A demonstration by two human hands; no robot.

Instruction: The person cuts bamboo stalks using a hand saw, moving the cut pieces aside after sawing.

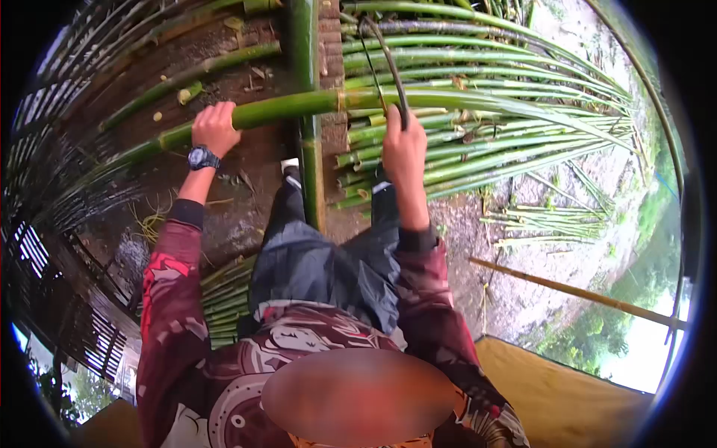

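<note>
A long green bamboo pole lies crosswise in front of me, over a thick bamboo beam. My left hand, with a watch on its wrist, is closed around the pole left of the beam. My right hand is closed on the handle end of a bow saw with a curved frame. The saw's thin blade crosses the pole right of the beam, close to a pale joint ring. How deep the blade sits in the bamboo I cannot tell.
Many cut bamboo poles lie in a pile at the right. Shorter pieces rest on the ground beyond. More bamboo lies beside my left leg. A slatted wall stands at left, and a horizontal pole crosses at right.
</note>
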